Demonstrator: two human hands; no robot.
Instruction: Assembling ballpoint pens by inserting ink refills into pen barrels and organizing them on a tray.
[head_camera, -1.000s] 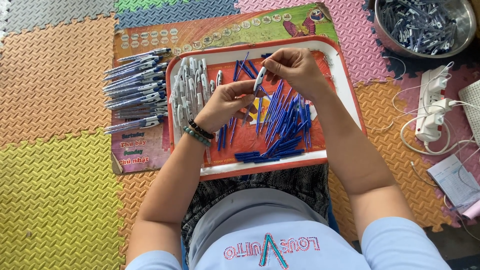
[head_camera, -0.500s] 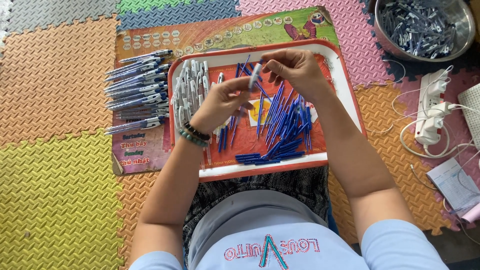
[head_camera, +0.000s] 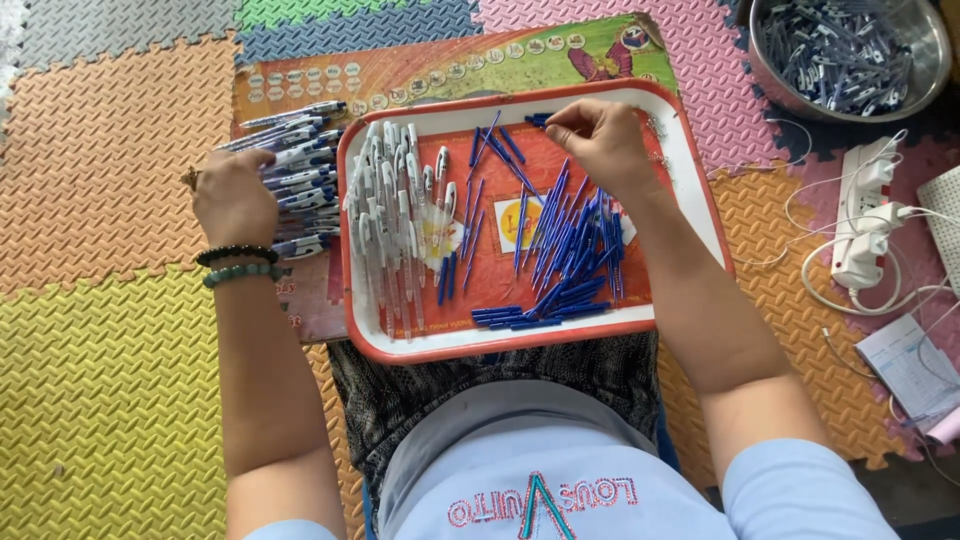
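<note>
A red tray with a white rim (head_camera: 700, 190) lies on my lap. White pen barrels (head_camera: 395, 225) fill its left side and a heap of blue refills (head_camera: 570, 255) its right. My right hand (head_camera: 605, 145) is at the tray's far edge, its fingertips pinched on a small blue pen part (head_camera: 538, 120). Left of the tray, my left hand (head_camera: 235, 200) rests back-up on a pile of assembled white-and-blue pens (head_camera: 305, 165), fingers curled over one of them. Two bead bracelets (head_camera: 238, 264) circle that wrist.
A metal bowl (head_camera: 770, 70) of blue and white pen parts stands at the far right. A white power strip (head_camera: 865, 235) with cables and some papers (head_camera: 910, 370) lie to the right. Coloured foam mats (head_camera: 100, 380) cover the floor, and a printed mat (head_camera: 450, 65) lies under the tray.
Both hands were together over the tray on one pen. My left hand has swung left to the pen pile, and my right hand has reached to the tray's far edge.
</note>
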